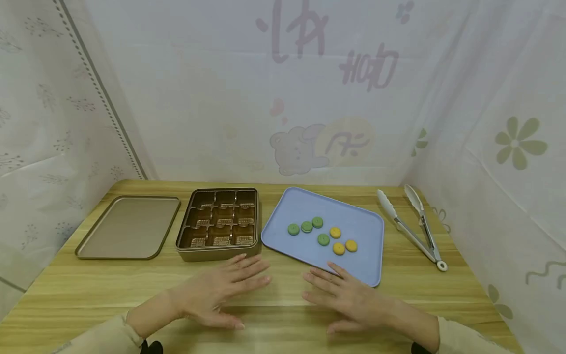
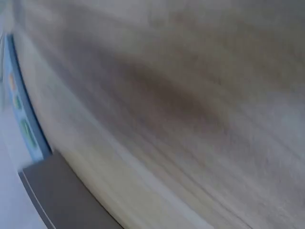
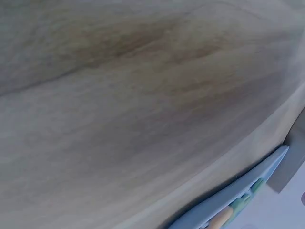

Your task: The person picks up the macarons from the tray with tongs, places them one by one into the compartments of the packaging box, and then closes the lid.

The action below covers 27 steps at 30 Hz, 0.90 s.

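Head view, over the table (image 1: 283, 319): both spread, released and grasping nothing, left grip (image 1: 221, 290) close to a brown box (image 1: 203, 255), right grip (image 1: 349, 297) close to a blue tray (image 1: 305, 204); contact with either impossible to confirm. On the tray, four green macarons (image 1: 324, 239) and three yellow macarons (image 1: 338, 249), grouped near the middle, probably light, brittle and easily crushed, best pinched softly by the rims. Inside the box, a glossy insert (image 1: 221, 207) of nine unfilled compartments, likely thin and flexible, best held along its edges. Flanking both containers, a shallow gold-brown tray or lid (image 1: 128, 228) and splayed tongs (image 1: 414, 239)
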Tool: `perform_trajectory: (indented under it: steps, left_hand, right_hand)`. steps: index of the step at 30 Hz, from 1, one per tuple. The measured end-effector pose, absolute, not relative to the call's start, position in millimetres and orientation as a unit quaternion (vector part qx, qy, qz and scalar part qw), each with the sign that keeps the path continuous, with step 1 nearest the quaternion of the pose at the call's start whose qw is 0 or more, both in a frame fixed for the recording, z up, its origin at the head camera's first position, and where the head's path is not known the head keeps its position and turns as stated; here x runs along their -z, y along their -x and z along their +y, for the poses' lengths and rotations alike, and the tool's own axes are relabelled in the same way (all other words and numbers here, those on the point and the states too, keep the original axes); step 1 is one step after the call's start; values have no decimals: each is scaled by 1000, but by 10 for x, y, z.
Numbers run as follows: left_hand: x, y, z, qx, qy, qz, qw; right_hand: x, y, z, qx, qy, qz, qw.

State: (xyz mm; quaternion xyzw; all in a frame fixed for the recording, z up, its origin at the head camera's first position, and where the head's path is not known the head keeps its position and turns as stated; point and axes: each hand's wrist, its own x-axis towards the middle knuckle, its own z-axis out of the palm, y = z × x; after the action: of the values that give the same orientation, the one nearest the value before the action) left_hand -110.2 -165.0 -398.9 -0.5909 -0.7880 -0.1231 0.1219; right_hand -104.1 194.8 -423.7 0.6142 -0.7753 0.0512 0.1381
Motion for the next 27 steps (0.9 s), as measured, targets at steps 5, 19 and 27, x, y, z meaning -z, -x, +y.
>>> perform_trajectory:
  steps: [5, 19, 27]
  left_hand:
    - [3934, 1317, -1880, 211, 458, -853, 133]
    - [3977, 1879, -2603, 441, 143, -884, 65]
    - [4042, 1980, -2696, 450, 79, -889, 19]
  right_hand:
    - [4259, 1157, 2071, -118, -567, -796, 175]
    - [4317, 1611, 2817, -273, -330, -850, 307]
    - [4274, 1764, 3312, -224, -125, -928, 270]
